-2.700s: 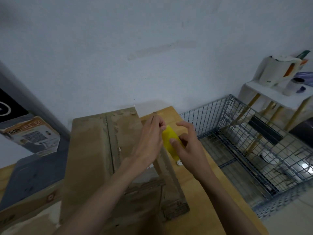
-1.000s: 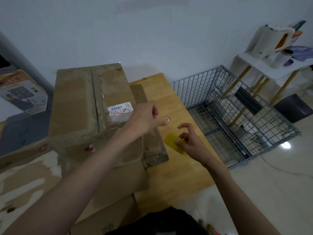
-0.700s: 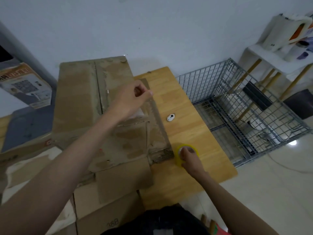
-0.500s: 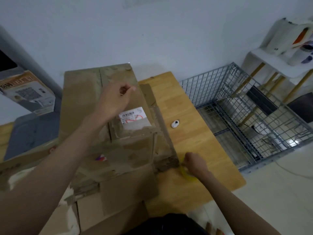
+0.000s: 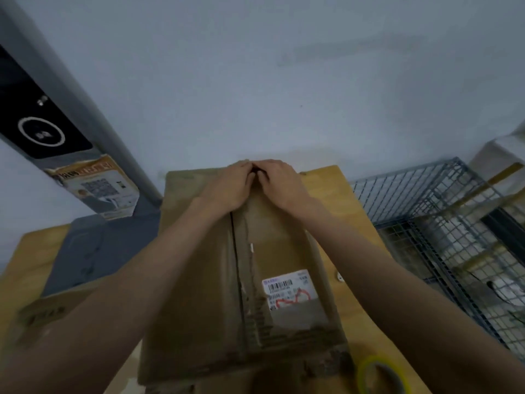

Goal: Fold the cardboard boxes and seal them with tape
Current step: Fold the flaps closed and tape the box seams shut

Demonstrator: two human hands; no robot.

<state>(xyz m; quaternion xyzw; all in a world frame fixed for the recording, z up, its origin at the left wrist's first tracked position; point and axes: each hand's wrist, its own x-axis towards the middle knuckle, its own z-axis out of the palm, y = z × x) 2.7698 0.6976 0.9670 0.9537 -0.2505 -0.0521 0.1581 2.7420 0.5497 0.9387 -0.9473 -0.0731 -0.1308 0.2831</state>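
Both hands, left [image 5: 227, 186] and right [image 5: 281, 182], together, palms down, fingers pressing cardboard box [image 5: 216, 280] far edge.

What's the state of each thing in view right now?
cardboard box: top flaps folded shut, centre seam showing
left hand: flat on the box's far edge
right hand: flat on the far edge, touching the left
tape roll: lying on the table, untouched
shipping label: stuck on the right flap
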